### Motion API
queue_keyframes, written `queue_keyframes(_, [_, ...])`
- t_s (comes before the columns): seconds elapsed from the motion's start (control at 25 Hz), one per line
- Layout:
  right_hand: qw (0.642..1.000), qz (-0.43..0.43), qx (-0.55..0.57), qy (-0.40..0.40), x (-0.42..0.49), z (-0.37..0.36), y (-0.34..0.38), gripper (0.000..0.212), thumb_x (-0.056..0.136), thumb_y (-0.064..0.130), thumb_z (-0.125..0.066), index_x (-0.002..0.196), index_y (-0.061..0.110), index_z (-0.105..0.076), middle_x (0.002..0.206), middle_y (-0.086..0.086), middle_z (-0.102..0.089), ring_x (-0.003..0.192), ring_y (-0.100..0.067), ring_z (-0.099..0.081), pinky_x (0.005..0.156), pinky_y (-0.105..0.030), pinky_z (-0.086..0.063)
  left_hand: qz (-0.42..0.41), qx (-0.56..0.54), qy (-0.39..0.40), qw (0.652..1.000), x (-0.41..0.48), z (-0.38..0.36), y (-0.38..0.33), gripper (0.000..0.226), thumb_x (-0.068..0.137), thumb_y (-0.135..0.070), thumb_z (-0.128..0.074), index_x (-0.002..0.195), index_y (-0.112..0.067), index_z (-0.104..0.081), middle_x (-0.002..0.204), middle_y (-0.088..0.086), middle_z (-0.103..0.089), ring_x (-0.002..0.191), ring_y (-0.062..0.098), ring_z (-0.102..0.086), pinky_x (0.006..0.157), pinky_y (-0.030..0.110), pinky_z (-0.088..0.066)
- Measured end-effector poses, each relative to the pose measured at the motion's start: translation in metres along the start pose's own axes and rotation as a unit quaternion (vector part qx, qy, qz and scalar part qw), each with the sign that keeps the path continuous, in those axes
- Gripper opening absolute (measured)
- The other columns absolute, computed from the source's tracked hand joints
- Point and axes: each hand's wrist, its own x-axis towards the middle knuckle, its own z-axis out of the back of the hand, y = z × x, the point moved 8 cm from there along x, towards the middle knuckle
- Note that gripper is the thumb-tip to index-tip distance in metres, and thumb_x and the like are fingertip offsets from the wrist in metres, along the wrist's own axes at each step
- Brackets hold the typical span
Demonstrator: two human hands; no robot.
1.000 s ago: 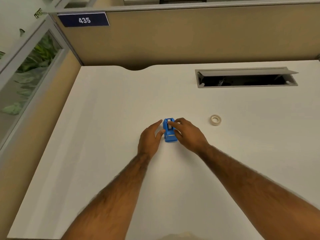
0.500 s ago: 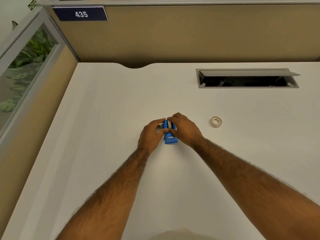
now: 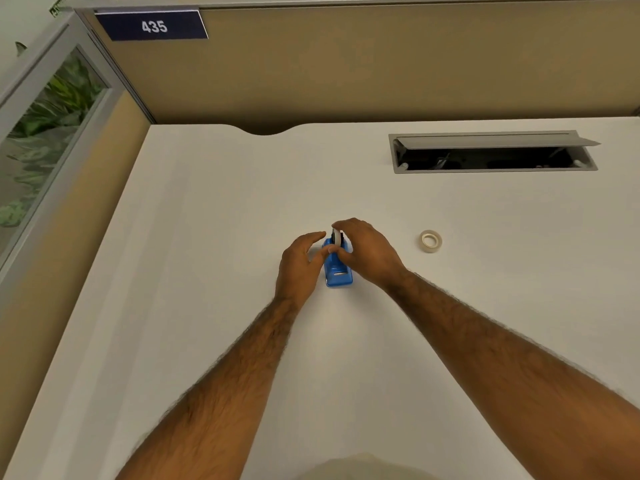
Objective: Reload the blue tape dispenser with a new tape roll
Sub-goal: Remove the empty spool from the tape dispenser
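Blue tape dispenser (image 3: 338,270) at frame centre on counter (image 3: 207,271); right hand (image 3: 367,252) fingers pinching white roll (image 3: 336,236) atop dispenser; left hand (image 3: 300,263) fingers loosely spread beside it; spare tape roll (image 3: 430,241) right of centre.

White desk (image 3: 214,271), open cable tray (image 3: 491,152), possibly cables inside.

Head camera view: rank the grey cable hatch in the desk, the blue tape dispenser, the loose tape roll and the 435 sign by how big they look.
1. Grey rectangular cable hatch
2. Dark blue 435 sign
3. Blue plastic tape dispenser, partly hidden by hands
4. Loose beige tape roll

The sign sits farther away, so its true size is unsure.
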Motion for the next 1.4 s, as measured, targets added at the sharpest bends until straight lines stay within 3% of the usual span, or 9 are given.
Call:
queue_keyframes(0.16, [0.999, 0.025, 0.023, -0.03, 0.004, 0.012, 0.014, 0.038, 0.09, 0.017, -0.063, 0.127, 0.014, -0.056, 0.122, -0.008, -0.061, 0.106, -0.024, -0.06, 0.088, -0.029, -0.048, -0.002, -0.069, -0.019, 0.997, -0.003, -0.003, -0.026, 0.036, 0.094, -0.027, -0.065, 0.129, -0.02, -0.065, 0.11, -0.021, -0.068, 0.1, -0.008, -0.064, 0.083, 0.006, -0.048])
queue_keyframes(0.24, [0.999, 0.027, 0.028, -0.037, 0.006, 0.013, 0.019, 0.035, 0.092, 0.015, -0.062, 0.126, 0.013, -0.058, 0.118, -0.009, -0.06, 0.1, -0.023, -0.061, 0.083, -0.024, -0.046, 0.001, -0.102, -0.054, 0.993, -0.001, -0.002, -0.036, 0.031, 0.093, -0.025, -0.066, 0.123, -0.02, -0.07, 0.105, -0.018, -0.071, 0.097, -0.004, -0.067, 0.084, 0.011, -0.052])
queue_keyframes(0.4, [0.998, -0.003, 0.047, -0.04, 0.012, 0.014, 0.02, 0.041, 0.097, 0.023, -0.055, 0.136, 0.013, -0.052, 0.125, -0.008, -0.061, 0.104, -0.022, -0.062, 0.09, -0.027, -0.047, 0.037, -0.161, -0.092, 0.982, 0.006, 0.003, -0.034, 0.024, 0.093, -0.023, -0.067, 0.114, -0.014, -0.074, 0.098, -0.008, -0.076, 0.092, 0.007, -0.073, 0.085, 0.024, -0.059])
queue_keyframes(0.6, [0.997, -0.022, 0.042, -0.054, 0.02, 0.02, 0.012, 0.024, 0.094, 0.014, -0.058, 0.115, 0.014, -0.07, 0.109, -0.007, -0.068, 0.088, -0.014, -0.056, 0.079, -0.022, -0.042, 0.092, -0.227, -0.067, 0.967, 0.018, -0.003, -0.023, 0.021, 0.093, -0.019, -0.066, 0.111, -0.012, -0.075, 0.098, 0.0, -0.078, 0.091, 0.015, -0.075, 0.082, 0.026, -0.06])
queue_keyframes(0.8, [0.994, -0.067, 0.038, -0.074, 0.026, 0.018, -0.005, 0.018, 0.091, 0.019, -0.061, 0.106, 0.013, -0.069, 0.102, -0.007, -0.066, 0.08, -0.012, -0.053, 0.072, -0.02, -0.039, 0.118, -0.212, -0.042, 0.969, 0.039, -0.006, -0.019, 0.021, 0.092, -0.018, -0.067, 0.107, -0.007, -0.076, 0.1, 0.007, -0.077, 0.089, 0.02, -0.075, 0.08, 0.028, -0.061])
queue_keyframes(1.04, [0.979, -0.132, 0.089, -0.127, 0.019, 0.027, -0.025, 0.02, 0.09, 0.017, -0.063, 0.11, 0.014, -0.066, 0.108, -0.004, -0.064, 0.085, -0.01, -0.053, 0.077, -0.018, -0.041, 0.161, -0.149, -0.055, 0.974, 0.106, -0.014, -0.02, 0.02, 0.088, -0.011, -0.071, 0.104, 0.0, -0.073, 0.103, 0.013, -0.075, 0.083, 0.021, -0.074, 0.083, 0.033, -0.062])
queue_keyframes(1.2, [0.979, -0.143, 0.084, -0.121, 0.016, 0.026, -0.036, 0.021, 0.09, 0.017, -0.063, 0.11, 0.015, -0.066, 0.108, -0.003, -0.064, 0.086, -0.009, -0.053, 0.077, -0.018, -0.041, 0.178, -0.072, -0.033, 0.981, 0.136, -0.026, -0.015, 0.025, 0.083, -0.016, -0.078, 0.104, -0.002, -0.074, 0.096, 0.008, -0.074, 0.064, 0.008, -0.066, 0.055, 0.012, -0.053])
queue_keyframes(1.32, [0.979, -0.14, 0.077, -0.124, 0.017, 0.03, -0.041, 0.021, 0.09, 0.018, -0.063, 0.111, 0.014, -0.066, 0.108, -0.003, -0.063, 0.086, -0.009, -0.053, 0.077, -0.019, -0.042, 0.192, -0.054, -0.025, 0.98, 0.146, -0.025, -0.001, 0.034, 0.082, -0.021, -0.079, 0.108, -0.001, -0.074, 0.1, 0.011, -0.076, 0.071, 0.017, -0.069, 0.069, 0.023, -0.06])
queue_keyframes(1.4, [0.979, -0.141, 0.078, -0.124, 0.016, 0.033, -0.043, 0.021, 0.09, 0.018, -0.063, 0.111, 0.014, -0.066, 0.108, -0.004, -0.064, 0.087, -0.01, -0.053, 0.077, -0.02, -0.043, 0.199, -0.038, -0.035, 0.979, 0.141, -0.019, 0.002, 0.035, 0.085, -0.028, -0.076, 0.106, 0.0, -0.072, 0.096, 0.013, -0.075, 0.066, 0.018, -0.067, 0.072, 0.03, -0.061])
